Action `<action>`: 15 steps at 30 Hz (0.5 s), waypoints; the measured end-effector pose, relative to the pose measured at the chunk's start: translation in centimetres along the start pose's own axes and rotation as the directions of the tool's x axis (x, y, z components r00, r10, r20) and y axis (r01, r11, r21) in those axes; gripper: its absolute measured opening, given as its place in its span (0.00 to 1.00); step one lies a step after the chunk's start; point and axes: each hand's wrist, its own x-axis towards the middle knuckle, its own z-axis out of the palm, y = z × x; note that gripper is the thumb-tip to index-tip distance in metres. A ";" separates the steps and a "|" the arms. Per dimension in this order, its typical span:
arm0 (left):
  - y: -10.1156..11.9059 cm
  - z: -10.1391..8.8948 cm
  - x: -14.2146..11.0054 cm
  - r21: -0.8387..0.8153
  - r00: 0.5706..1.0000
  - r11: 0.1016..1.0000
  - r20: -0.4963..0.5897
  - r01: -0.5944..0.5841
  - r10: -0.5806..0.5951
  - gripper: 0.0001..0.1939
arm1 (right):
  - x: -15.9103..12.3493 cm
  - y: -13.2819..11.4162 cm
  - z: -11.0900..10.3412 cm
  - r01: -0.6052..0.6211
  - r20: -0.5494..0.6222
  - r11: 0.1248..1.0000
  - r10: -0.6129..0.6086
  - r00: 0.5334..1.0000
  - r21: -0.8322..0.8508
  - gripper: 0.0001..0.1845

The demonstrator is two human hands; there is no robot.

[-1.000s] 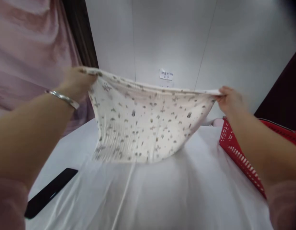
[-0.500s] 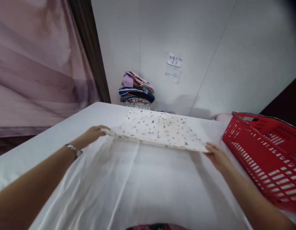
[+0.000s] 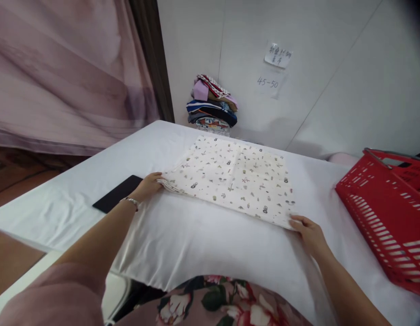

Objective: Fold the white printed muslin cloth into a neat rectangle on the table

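Observation:
A white cloth (image 3: pixel 237 179) printed with small grey-green and brown motifs lies in folded layers on the white-covered table (image 3: pixel 203 240). At its near left corner, my left hand (image 3: pixel 149 184) is closed on the layered edge, a silver bracelet on its wrist. My right hand (image 3: pixel 309 233) pinches the near right corner between thumb and fingers. Between the two hands the near edge runs fairly straight, slanting down to the right. Just left of my left hand lies a flat black object (image 3: pixel 118 194), partly covered by the forearm.
On the right stands a red perforated basket (image 3: pixel 383 217) with a metal handle. Folded fabrics (image 3: pixel 212 106) are stacked beyond the far edge by the wall. Handwritten paper notes (image 3: pixel 277 55) hang there. A pink curtain (image 3: pixel 70 72) drapes at the left.
The cloth was held up and billowing, then came down onto the table; now it lies flat with both hands still at its near corners. The view has tilted, showing more table and floral clothing.

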 end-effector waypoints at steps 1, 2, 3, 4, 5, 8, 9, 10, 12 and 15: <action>-0.2 0.1 -0.1 0.013 1.000 1.000 0.015 -0.007 0.007 0.12 | -0.1 0.1 -0.1 0.050 -0.003 0.991 -0.051 0.999 -0.125 0.15; -0.3 0.1 -0.4 0.035 0.999 0.999 0.039 -0.022 0.021 0.13 | -0.2 0.3 -0.3 0.108 0.005 0.965 -0.110 0.994 -0.239 0.15; -0.2 0.1 -0.8 0.077 0.998 0.996 0.048 -0.045 0.041 0.15 | -0.3 0.5 -0.4 0.167 0.027 0.928 -0.168 0.985 -0.333 0.15; -0.1 0.1 -1.4 0.139 0.997 0.987 0.036 -0.079 0.074 0.17 | -0.6 0.6 -0.6 0.220 0.051 0.888 -0.218 0.975 -0.404 0.16; 0.3 0.1 -2.1 0.213 0.992 0.969 0.019 -0.124 0.123 0.18 | -0.8 0.8 -0.7 0.263 0.067 0.851 -0.261 0.963 -0.455 0.17; 2.4 1.1 -4.9 0.393 0.944 0.864 0.036 -0.315 0.327 0.21 | -1.8 0.9 -0.5 0.375 0.054 0.775 -0.406 0.912 -0.509 0.17; 3.5 1.8 -5.9 0.400 0.917 0.830 0.082 -0.388 0.389 0.19 | -2.0 0.8 -0.3 0.423 0.055 0.758 -0.459 0.887 -0.497 0.16; 4.6 2.6 -6.8 0.382 0.887 0.803 0.132 -0.458 0.443 0.17 | -2.2 0.7 -0.1 0.479 0.077 0.741 -0.506 0.859 -0.472 0.15; 6.9 4.5 -8.2 0.304 0.821 0.763 0.213 -0.571 0.530 0.16 | -2.4 0.4 0.4 0.578 0.187 0.711 -0.554 0.811 -0.401 0.16; 9.6 7.4 -9.1 0.188 0.728 0.706 0.258 -0.683 0.635 0.16 | -2.1 0.3 0.4 0.604 0.317 0.727 -0.518 0.794 -0.325 0.18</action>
